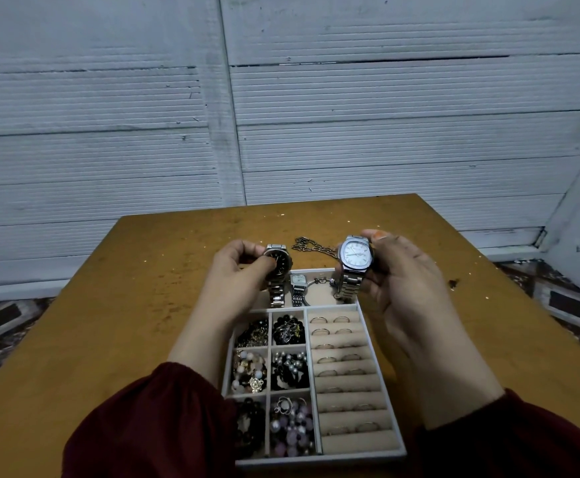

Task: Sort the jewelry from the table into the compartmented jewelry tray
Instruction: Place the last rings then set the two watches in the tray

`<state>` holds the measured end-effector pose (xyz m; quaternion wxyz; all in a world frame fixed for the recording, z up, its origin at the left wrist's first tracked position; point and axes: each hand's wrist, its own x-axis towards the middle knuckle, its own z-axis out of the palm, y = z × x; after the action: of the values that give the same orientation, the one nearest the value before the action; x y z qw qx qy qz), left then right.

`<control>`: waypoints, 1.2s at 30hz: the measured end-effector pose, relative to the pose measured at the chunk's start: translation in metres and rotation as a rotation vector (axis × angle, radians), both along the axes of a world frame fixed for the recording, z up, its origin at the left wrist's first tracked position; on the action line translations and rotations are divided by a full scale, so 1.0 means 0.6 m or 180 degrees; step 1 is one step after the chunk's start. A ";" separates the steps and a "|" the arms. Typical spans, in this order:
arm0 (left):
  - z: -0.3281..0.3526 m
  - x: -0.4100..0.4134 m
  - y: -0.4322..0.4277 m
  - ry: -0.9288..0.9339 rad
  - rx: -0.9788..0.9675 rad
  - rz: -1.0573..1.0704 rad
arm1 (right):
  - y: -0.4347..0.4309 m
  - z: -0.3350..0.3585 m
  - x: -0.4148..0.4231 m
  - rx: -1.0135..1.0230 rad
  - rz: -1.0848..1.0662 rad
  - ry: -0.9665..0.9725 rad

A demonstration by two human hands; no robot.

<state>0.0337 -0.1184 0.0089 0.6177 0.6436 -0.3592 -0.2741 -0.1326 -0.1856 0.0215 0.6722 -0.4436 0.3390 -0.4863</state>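
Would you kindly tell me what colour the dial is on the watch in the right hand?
The dial is white, best seen in the head view.

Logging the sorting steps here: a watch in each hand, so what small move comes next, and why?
Probably lower the dark-dial watch from the left hand into the tray's far compartment beside the small watch; its strap hangs over it.

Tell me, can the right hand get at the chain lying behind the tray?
Probably not yet. The chain lies uncovered on the table close by, but the right hand has its fingers round the white-dial watch; it would likely need to set that down first.
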 end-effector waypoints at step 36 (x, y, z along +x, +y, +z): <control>0.003 0.011 0.005 0.0032 0.0871 -0.0441 | 0.013 0.011 0.006 -0.0017 0.0068 -0.0015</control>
<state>0.0406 -0.1154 0.0109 0.5057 0.6941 -0.3590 -0.3656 -0.1288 -0.1779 0.0279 0.6770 -0.4478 0.3313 -0.4810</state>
